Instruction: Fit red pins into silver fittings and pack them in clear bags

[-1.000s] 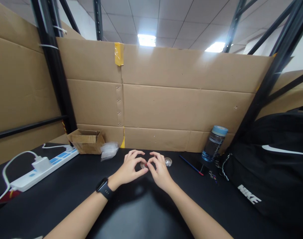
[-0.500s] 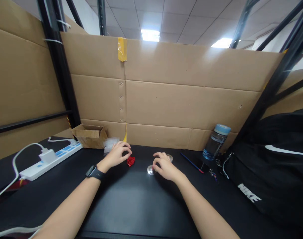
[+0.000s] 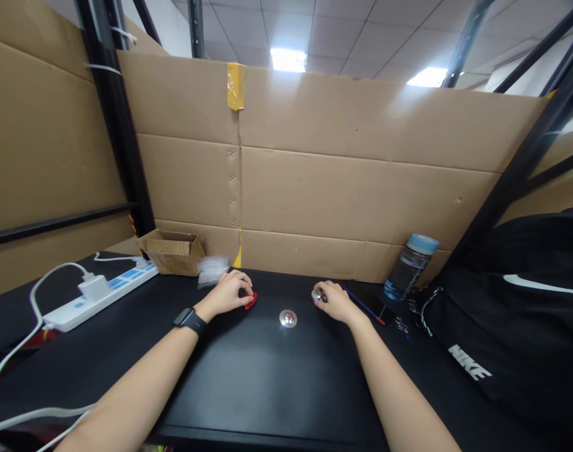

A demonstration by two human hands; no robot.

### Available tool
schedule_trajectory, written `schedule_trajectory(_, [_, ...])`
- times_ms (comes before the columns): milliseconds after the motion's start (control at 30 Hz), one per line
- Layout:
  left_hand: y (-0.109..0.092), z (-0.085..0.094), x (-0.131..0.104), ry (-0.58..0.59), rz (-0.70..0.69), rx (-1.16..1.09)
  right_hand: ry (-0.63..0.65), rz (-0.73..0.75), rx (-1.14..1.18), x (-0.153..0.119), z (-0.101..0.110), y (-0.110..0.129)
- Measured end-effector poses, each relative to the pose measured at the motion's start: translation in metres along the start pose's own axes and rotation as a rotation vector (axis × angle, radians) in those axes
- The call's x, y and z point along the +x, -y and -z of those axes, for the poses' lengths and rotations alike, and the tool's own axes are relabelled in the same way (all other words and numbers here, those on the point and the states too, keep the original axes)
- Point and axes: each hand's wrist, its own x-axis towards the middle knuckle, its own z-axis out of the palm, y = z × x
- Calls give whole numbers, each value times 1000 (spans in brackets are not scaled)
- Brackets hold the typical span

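My left hand (image 3: 228, 292), with a dark watch on its wrist, has its thumb and fingers curled at a small red bundle (image 3: 251, 301) on the black table. A round silver disc (image 3: 288, 319) with a red spot at its centre lies between my hands. Further right, my right hand (image 3: 336, 301) has its fingers closed around the edge of a second shiny round piece (image 3: 317, 294), partly hidden by the fingers.
A cardboard box (image 3: 173, 254), clear plastic bags (image 3: 213, 270) and a white power strip (image 3: 102, 295) are at the left. A blue-lidded bottle (image 3: 408, 269), a blue pen (image 3: 364, 306), keys (image 3: 401, 326) and a black bag (image 3: 512, 314) stand or lie right.
My right hand has moved right, from the nearer silver disc to the further round piece. My left hand has shifted slightly right and closed onto the red bundle.
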Motion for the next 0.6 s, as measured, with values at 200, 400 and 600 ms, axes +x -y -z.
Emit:
schedule_trajectory(200, [-3, -7, 1, -29, -3, 32, -20, 50, 127, 8, -13, -15])
schedule_trajectory(400, [-1, -10, 2, -29, 32, -7, -39, 66, 232, 9, -13, -21])
schedule_trajectory(600, [-3, -9, 1, -38, 35, -5, -14, 62, 228, 8, -12, -20])
